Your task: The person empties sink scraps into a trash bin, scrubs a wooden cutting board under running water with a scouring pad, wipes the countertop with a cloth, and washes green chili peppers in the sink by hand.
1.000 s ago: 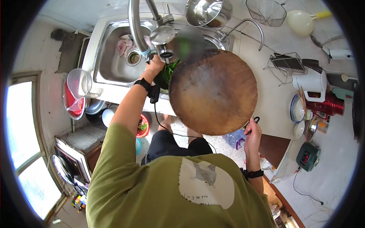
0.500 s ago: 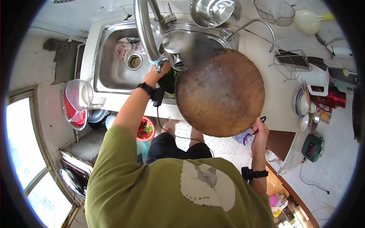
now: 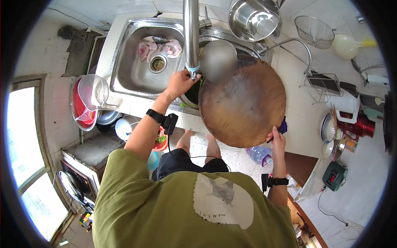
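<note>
My left hand (image 3: 182, 84) is at the spout end of the metal faucet (image 3: 191, 37), its fingers closed round it over the divider between the two basins. In my right hand (image 3: 276, 139) is the dark handle at the lower right edge of a large round brown board (image 3: 244, 103). The board is tilted over the right basin and hides much of it. Green leaves show in part beside the board. Pieces of raw meat or fish (image 3: 160, 47) lie by the drain in the left basin (image 3: 134, 78).
A steel pot (image 3: 254, 20) stands behind the right basin, near a thin curved tap (image 3: 304, 45). A wire basket (image 3: 314, 32) hangs at the back right. A rack (image 3: 324, 84) and white kettle (image 3: 344, 106) are on the right. A plastic bottle (image 3: 260, 155) is below the counter.
The view has shifted, and more of the left basin and the meat shows. My left hand now shows more fully at the spout. My right hand still holds the board's handle.
</note>
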The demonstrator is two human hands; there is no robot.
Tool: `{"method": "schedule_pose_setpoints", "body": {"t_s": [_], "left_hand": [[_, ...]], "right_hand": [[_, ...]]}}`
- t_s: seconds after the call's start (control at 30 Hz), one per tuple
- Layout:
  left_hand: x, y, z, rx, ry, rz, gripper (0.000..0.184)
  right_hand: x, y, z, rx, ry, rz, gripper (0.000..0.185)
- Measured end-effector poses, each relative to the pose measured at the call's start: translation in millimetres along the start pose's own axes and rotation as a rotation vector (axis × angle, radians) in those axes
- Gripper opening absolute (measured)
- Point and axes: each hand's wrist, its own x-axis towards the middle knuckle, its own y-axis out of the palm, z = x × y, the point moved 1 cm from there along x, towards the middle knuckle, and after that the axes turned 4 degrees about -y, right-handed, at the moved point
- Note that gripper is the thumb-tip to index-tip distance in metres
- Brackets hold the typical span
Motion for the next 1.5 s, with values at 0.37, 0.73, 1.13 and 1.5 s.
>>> {"method": "schedule_pose_setpoints", "body": {"t_s": [0.37,0.73,1.13,1.5], "left_hand": [[-15,-15,-27,0.027,-0.102,0.042,0.033],[34,-24,-6,0.163,-0.047,0.050,0.037],[123,43,-32,0.630,-0.202,0.260,0.063],[72,-8,-57,0.514,0.090,0.020,0.019]], "right_hand": [[-20,109,197,-0.264,-0.731,0.400,0.044],[-6,228,215,0.555,-0.474,1.073,0.078],[83,208,246,-0.021,-0.520,1.026,0.049],[171,340,310,0.342,-0.840,0.734,0.065]]}}
